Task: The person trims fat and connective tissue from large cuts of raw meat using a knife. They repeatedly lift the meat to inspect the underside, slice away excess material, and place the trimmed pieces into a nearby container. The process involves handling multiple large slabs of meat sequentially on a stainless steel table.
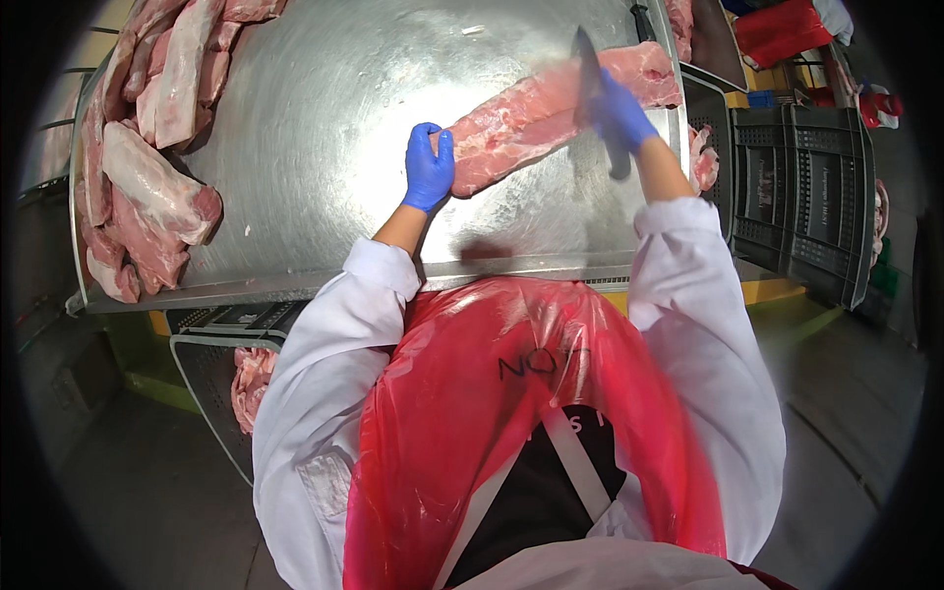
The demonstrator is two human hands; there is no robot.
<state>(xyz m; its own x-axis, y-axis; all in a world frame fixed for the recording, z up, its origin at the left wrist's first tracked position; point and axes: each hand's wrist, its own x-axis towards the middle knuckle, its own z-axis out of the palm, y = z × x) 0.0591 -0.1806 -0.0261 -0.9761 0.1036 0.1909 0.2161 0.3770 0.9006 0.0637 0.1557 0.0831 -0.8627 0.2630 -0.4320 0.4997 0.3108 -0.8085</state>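
Observation:
A long, pink pork loin (516,116) lies slantwise on the metal table (324,108), its far end toward the upper right. My left hand (428,171), in a blue glove, grips its near left end, with the thumb up against the meat. My right hand (623,118), also gloved in blue and smeared by motion, holds a knife (589,67) above the right part of the loin. The knife's blade points away from me, and the handle end shows below the fist. Whether the edge touches the meat I cannot tell.
Several pale, fatty cuts of meat (152,182) are piled along the table's left side. A black-handled tool (643,24) lies at the far right edge. Dark crates (801,202) stand at the right; another crate (202,379) holding meat scraps (254,383) sits below left.

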